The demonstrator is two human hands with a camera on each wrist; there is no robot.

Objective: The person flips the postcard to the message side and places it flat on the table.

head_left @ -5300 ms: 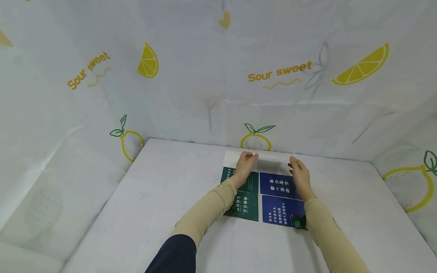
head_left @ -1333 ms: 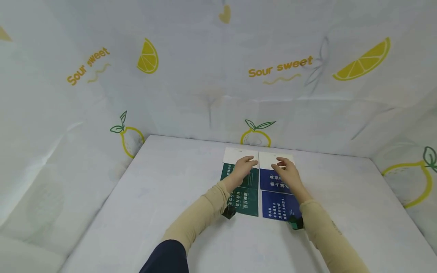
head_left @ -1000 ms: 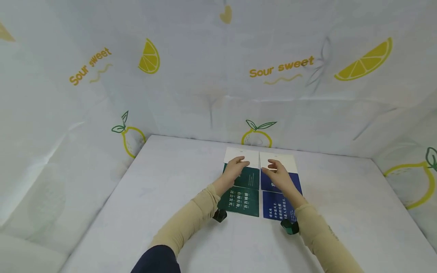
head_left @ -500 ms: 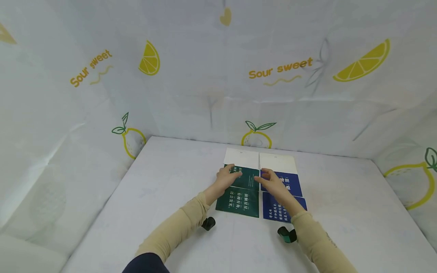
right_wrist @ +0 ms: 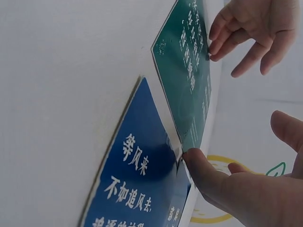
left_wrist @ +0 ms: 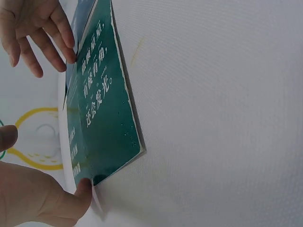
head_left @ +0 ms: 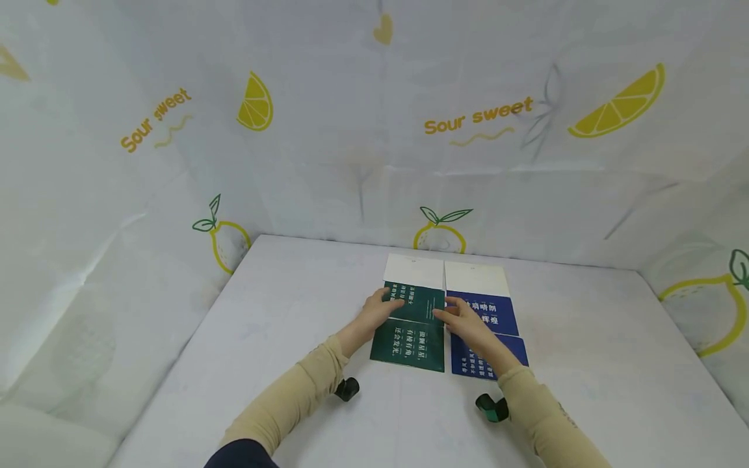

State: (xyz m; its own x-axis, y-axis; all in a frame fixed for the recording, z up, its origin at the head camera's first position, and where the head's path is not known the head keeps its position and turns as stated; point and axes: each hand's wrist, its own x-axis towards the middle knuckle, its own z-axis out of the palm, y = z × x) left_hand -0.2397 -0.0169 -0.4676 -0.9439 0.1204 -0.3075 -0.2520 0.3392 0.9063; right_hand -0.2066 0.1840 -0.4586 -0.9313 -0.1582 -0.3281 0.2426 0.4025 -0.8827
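Observation:
Six cards lie flat in two columns. On the left, a white card (head_left: 414, 270) sits behind an upper green card (head_left: 418, 305) and a lower green card (head_left: 409, 344), both with white lettering. The right column has another white card (head_left: 476, 278), an upper blue card (head_left: 497, 312) and a lower blue card (head_left: 468, 357). My left hand (head_left: 374, 311) touches the left edge of the green cards near their seam; its thumb (left_wrist: 84, 191) shows there in the left wrist view. Opposite, my right hand (head_left: 468, 323) has its thumb (right_wrist: 194, 158) at the green cards' right edge, partly covering the blue cards.
A white cloth-like surface (head_left: 292, 292) spreads around the cards. Behind it rises a white backdrop (head_left: 328, 188) printed with lemons and lettering. Dark devices, one below the left wrist (head_left: 348, 389) and one below the right wrist (head_left: 493, 408), hang near the sleeves.
Both hands have come back from beside the white cards toward me, down to the green cards' sides. The cards look unmoved over the last second.

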